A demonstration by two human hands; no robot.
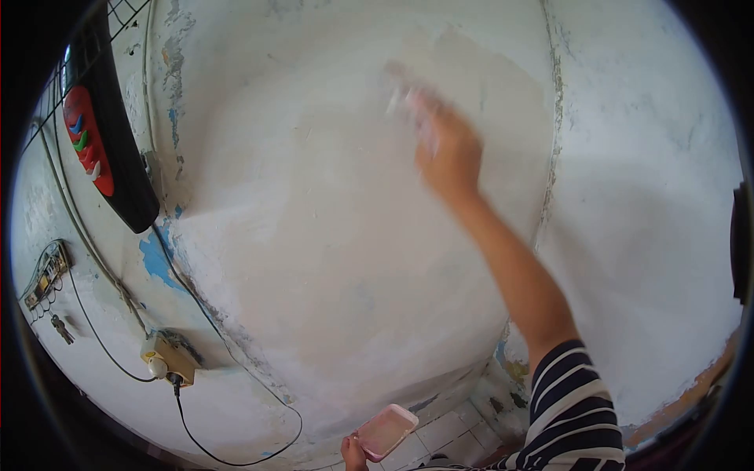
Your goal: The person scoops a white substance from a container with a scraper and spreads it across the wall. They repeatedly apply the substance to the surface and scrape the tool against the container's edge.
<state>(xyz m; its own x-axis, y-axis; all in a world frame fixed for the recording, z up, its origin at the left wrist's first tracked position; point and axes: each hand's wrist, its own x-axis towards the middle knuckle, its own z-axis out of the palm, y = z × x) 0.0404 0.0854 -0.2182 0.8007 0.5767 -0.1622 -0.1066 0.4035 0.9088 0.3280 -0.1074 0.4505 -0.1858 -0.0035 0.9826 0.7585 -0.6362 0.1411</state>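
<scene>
My right hand (452,153) is raised in front of the wall (338,251), closed around a pale pinkish object (425,118) smeared by motion; I cannot tell its kind. Damp-looking, darker beige patches cover the wall around it. At the bottom of the view, my left hand (354,454) grips the edge of a shallow pink tray (411,416) with rounded corners. The tray is tilted, and a pinkish-beige layer shows inside it.
A black and red device (93,145) hangs at the upper left. Below it, a yellowish socket box (169,359) has a plug and cable (182,412). Keys (61,330) hang from a small rack (49,275). A rough vertical seam (556,118) marks the wall corner. White floor tiles (448,432) lie below.
</scene>
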